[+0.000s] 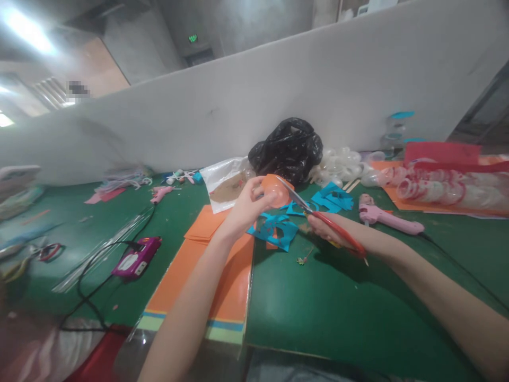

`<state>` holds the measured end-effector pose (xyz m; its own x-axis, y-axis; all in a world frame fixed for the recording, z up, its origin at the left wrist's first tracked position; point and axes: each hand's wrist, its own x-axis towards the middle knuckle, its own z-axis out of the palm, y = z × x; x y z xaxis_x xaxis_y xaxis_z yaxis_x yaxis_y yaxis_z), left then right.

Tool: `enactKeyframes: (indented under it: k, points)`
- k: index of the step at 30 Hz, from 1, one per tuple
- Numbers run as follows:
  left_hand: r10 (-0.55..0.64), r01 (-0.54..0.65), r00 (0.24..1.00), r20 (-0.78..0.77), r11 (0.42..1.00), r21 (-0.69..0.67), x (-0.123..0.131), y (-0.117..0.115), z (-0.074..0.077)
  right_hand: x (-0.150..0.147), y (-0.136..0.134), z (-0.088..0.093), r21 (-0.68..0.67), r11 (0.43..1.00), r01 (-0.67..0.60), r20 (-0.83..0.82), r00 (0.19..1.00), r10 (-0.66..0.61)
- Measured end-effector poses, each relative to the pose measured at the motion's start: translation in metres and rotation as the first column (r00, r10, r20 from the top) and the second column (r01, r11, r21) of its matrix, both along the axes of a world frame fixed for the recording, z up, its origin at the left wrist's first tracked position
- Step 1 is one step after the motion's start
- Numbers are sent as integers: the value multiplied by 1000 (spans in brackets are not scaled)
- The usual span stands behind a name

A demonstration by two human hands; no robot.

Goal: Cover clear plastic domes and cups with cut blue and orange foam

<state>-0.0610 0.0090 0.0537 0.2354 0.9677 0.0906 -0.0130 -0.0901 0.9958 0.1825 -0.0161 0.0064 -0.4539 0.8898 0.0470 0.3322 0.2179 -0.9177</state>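
My left hand (252, 204) is closed on a clear plastic cup (277, 194) with a piece of orange sheet (274, 180) against it. Red-handled scissors (338, 228) are in my right hand (324, 229), their blades reaching the edge of the orange sheet. Below the hands, blue sheets with round holes (278, 232) lie on the green table (294, 302). A stack of orange sheets (207, 265) lies under and beside my left forearm.
A black plastic bag (288, 148) stands against the white partition (199, 116). At right are a pink glue gun (392, 218) and rows of clear cups (449, 188). A purple power strip (137, 258) with black cords and another pair of scissors (47, 251) lie at left.
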Motion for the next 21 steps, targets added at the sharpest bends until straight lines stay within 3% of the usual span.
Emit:
enactKeyframes:
  k: [12,21]
  points:
    - [13,-13,998,54,1000,-7,8,-1,-1,-4,-3,4,-84,996,6,120,993,4]
    - [14,-14,1000,13,1000,-1,2,1,-3,-7,-1,7,-25,999,44,76,996,-42]
